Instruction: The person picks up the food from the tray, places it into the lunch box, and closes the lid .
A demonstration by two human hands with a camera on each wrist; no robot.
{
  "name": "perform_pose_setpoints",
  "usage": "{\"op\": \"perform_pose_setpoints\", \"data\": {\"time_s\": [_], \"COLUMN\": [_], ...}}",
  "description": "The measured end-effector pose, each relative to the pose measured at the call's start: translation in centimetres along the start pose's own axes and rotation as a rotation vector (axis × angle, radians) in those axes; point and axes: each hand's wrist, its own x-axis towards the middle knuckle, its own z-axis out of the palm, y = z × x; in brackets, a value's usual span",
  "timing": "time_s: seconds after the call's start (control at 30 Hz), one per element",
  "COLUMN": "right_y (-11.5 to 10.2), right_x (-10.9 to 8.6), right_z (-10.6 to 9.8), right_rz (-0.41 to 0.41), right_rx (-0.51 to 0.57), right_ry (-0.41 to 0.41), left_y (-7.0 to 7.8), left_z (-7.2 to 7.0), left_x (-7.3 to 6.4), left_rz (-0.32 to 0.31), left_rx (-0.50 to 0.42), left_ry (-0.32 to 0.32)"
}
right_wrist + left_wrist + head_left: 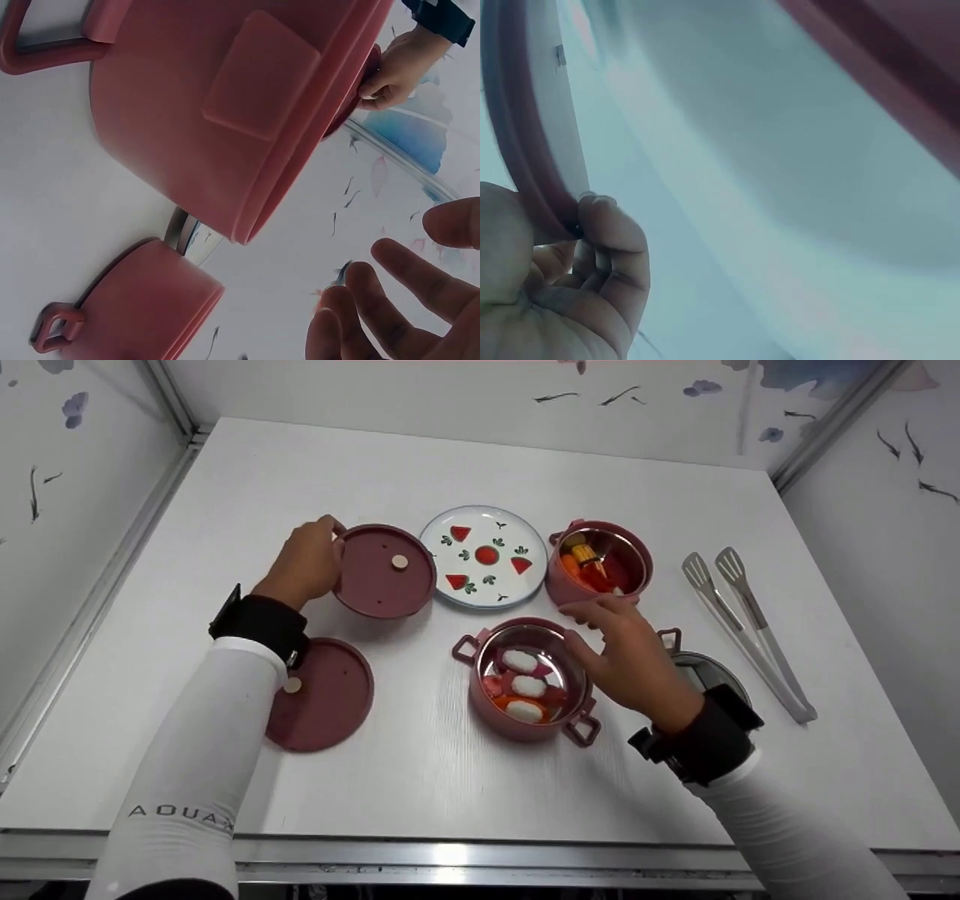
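My left hand [306, 561] pinches the left edge of a round dark-red pot lid [379, 585] with a small pale knob, raised over the table just left of the plate. In the left wrist view, the thumb and fingers [613, 225] close on the lid's rim. My right hand [626, 660] holds nothing; its fingers are spread by the right rim of the front pink pot [514, 729]. In that pot lie several white oval pieces [528, 686] over red and orange ones. In the right wrist view, the fingers [420, 281] are loosely bent beside the pot.
A second dark-red lid [330, 705] lies under my left forearm. A watermelon-patterned plate [484, 598] sits at the centre, beside a rear pink pot [643, 556] holding toy-like corn and vegetables. Slotted metal tongs [757, 649] lie right; a handled metal vessel [712, 669] is partly hidden by my right wrist.
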Motion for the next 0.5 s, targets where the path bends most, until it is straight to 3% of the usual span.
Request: {"op": "perform_pose_setpoints", "data": {"time_s": [0.23,0.5], "right_y": [-0.3,0.8], "right_x": [1.4,2.0], "right_z": [0.1,1.6], "right_rz": [0.092,0.163], "right_rx": [0.088,0.162], "right_ry": [-0.046,-0.112], "left_y": [4.6,10.8], "left_z": [1.8,5.7], "left_x": [-0.8,-3.4], "left_rz": [0.115,0.259], "left_rx": [-0.077,-0.170], "left_ry": [0.003,-0.064]}}
